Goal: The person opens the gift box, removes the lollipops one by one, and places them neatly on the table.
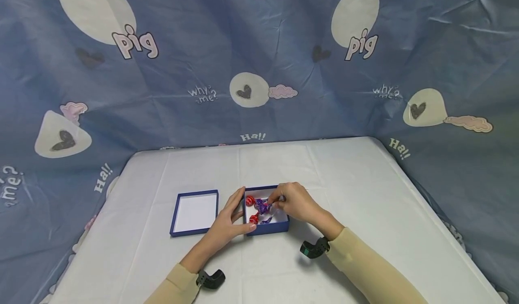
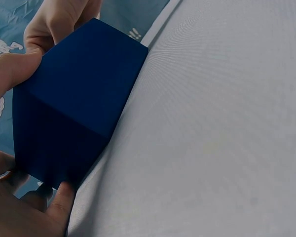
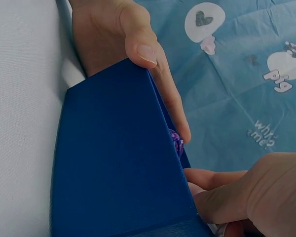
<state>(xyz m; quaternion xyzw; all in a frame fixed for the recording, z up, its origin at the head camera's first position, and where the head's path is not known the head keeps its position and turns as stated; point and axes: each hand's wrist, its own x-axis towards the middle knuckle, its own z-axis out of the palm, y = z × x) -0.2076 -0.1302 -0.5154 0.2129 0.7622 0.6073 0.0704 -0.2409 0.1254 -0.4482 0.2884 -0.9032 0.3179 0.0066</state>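
Note:
A blue box (image 1: pixel 269 228) with a white inside sits on the white table, its top uncovered. In it lie red striped lollipops (image 1: pixel 250 200) and purple-wrapped lollipops (image 1: pixel 262 207). My left hand (image 1: pixel 227 223) grips the box's left side, thumb on the front wall near the corner and fingers along the side. Over the right half of the box, my right hand (image 1: pixel 295 200) reaches in with curled fingers and pinches a purple-wrapped lollipop. In the right wrist view the box wall hides most of the contents, with only a bit of purple wrapper (image 3: pixel 176 143) showing.
Left of the box lies its blue-rimmed lid (image 1: pixel 194 233), inside facing up. A white cloth covers the table (image 1: pixel 344 173). Behind it hangs a blue printed curtain (image 1: pixel 259 38). Black bands (image 1: pixel 211 279) are worn on both wrists.

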